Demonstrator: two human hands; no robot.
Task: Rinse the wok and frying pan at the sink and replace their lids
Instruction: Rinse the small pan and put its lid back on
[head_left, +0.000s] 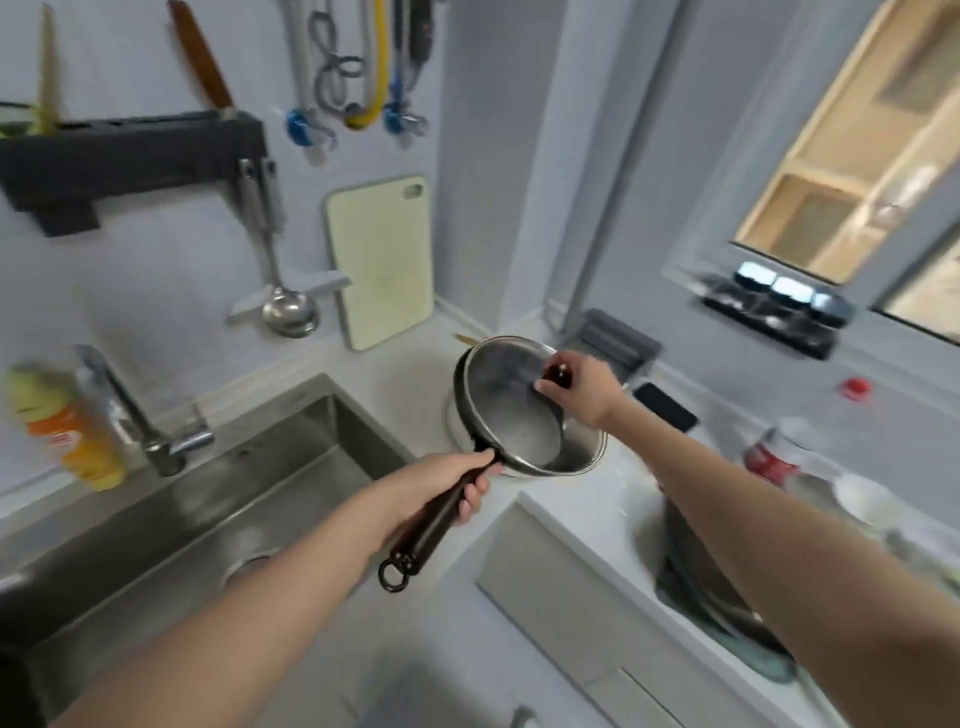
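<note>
Left hand (457, 480) fingers grip pan handle (436, 519); right hand (576, 389) pinches lid knob (557, 373) (white counter (587, 499)).

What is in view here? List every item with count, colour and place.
frying pan: 1, dark, over the counter right of the sink
lid: 1, glass with a steel rim, tilted on the pan
sink: 1, steel, left
tap: 1, chrome, behind the sink
ladle: 1, steel, hanging on the wall
cutting board: 1, cream, leaning on the wall
phone: 1, black, on the counter
left hand: grips the pan handle
right hand: pinches the lid knob
</note>
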